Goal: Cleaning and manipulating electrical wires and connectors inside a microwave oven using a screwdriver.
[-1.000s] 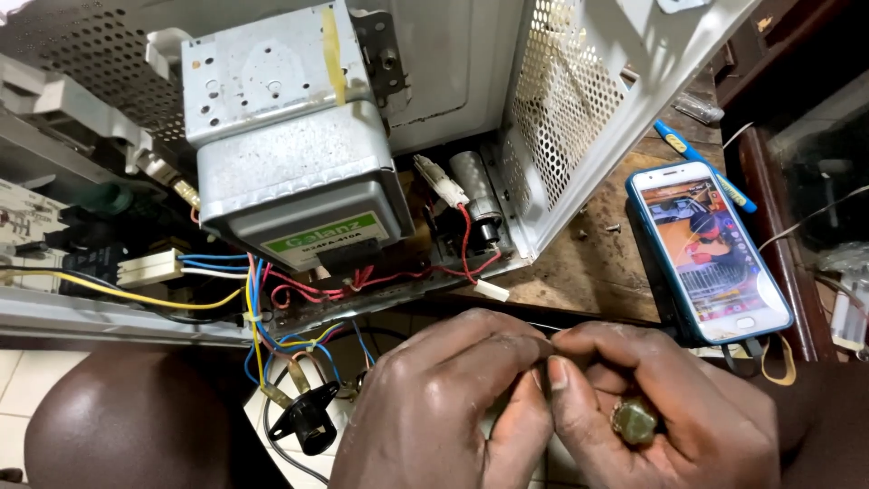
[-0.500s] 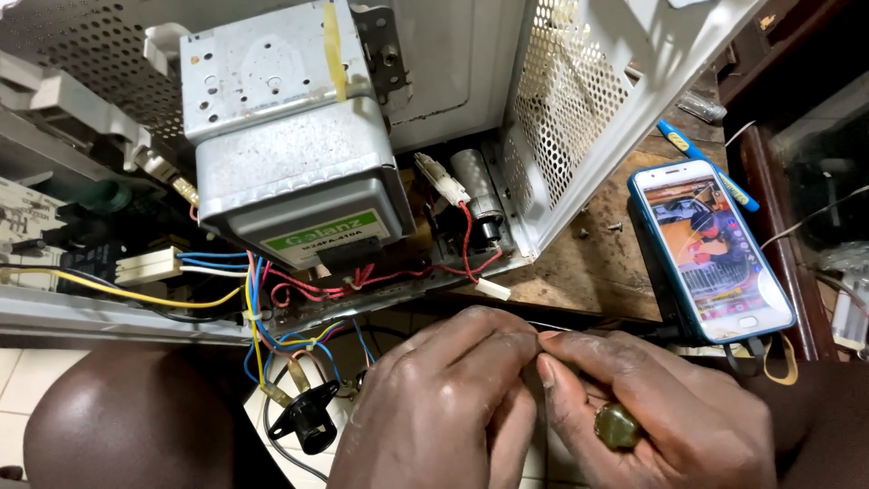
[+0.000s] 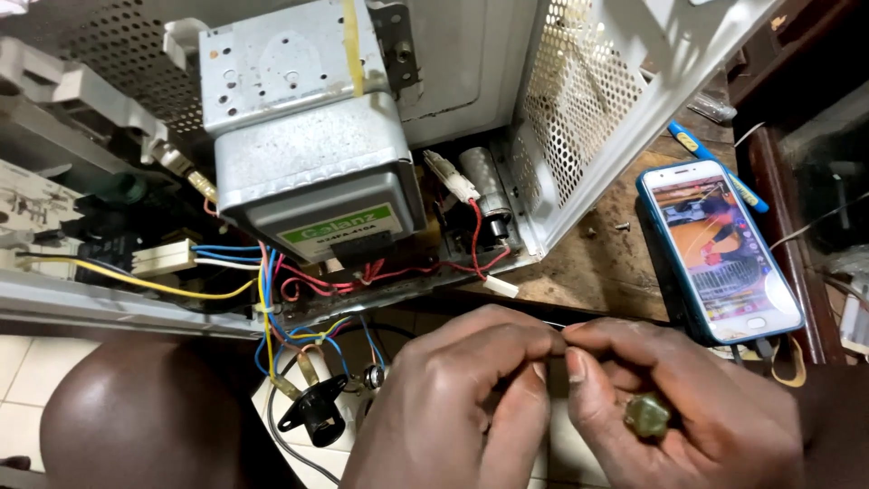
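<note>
At twelve o'clock from my hands I see the opened microwave chassis with its grey magnetron (image 3: pixel 312 172), red, blue and yellow wires (image 3: pixel 299 290) spilling below it, and a smartphone (image 3: pixel 720 249) lying on the wooden worktop (image 3: pixel 588 272) at two o'clock. My left hand (image 3: pixel 462 407) and right hand (image 3: pixel 670 407) meet fingertip to fingertip, both pinched on a thin dark wire (image 3: pixel 554 337) between them. A black thermostat (image 3: pixel 312 412) hangs at nine o'clock of the left hand, clear of it.

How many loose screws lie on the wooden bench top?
2 that I can make out: one screw just left of the phone, another nearer the perforated white panel. More may be hidden under the chassis or the hands.
</note>
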